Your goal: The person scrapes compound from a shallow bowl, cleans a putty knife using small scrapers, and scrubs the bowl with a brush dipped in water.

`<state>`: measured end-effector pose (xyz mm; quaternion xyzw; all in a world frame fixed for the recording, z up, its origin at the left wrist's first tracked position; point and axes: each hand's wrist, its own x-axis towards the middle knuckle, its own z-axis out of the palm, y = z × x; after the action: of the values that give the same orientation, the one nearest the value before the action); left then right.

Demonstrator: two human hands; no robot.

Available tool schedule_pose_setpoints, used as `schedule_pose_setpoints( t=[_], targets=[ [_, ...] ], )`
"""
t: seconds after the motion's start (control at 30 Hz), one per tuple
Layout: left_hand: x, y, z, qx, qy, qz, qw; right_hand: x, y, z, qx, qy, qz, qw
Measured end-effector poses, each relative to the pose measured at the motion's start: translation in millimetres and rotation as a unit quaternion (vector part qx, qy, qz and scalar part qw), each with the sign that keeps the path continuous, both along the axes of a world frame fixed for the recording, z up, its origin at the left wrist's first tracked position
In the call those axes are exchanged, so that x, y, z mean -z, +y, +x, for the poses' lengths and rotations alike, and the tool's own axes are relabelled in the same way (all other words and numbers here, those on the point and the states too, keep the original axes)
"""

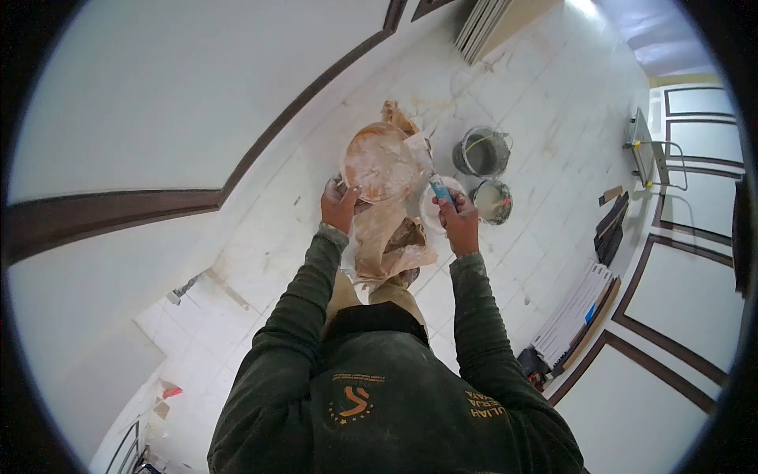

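My left hand (339, 204) is closed on the near left rim of a round tub (382, 162), orange and smeared with white powder, with the thumb over the edge. In my right hand (459, 221) is a blue-handled tool (440, 188), probably a scraper; its blade end is hard to make out. A white round container (431, 213) lies just below that tool, partly hidden by my hand. Between my arms, a crumpled brown paper sack (387, 245) stands with its top open, dusted white.
Two dark buckets, one grey inside (482, 152) and one with pale liquid (493, 202), stand right of my right hand. A panelled wall (189, 95) is close on the left. Farther right are a trolley (649, 150) and long boxes (575, 312) on the tiled floor.
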<state>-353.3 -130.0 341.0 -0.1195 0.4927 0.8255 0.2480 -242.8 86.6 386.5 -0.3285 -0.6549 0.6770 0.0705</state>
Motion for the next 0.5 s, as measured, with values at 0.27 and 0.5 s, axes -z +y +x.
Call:
schedule_pose_setpoints(
  t=[0.27, 0.5],
  targets=[
    [-35.5, -1.7, 13.3, 0.030, 0.017, -0.030, 0.999, -28.9, -1.5, 7.4, -0.090, 0.053, 0.349, 0.931],
    [-44.9, -1.5, 27.5, 0.036, 0.035, -0.039, 0.998, -51.2, 0.7, 29.8, -0.121, 0.073, 0.431, 0.891]
  ],
)
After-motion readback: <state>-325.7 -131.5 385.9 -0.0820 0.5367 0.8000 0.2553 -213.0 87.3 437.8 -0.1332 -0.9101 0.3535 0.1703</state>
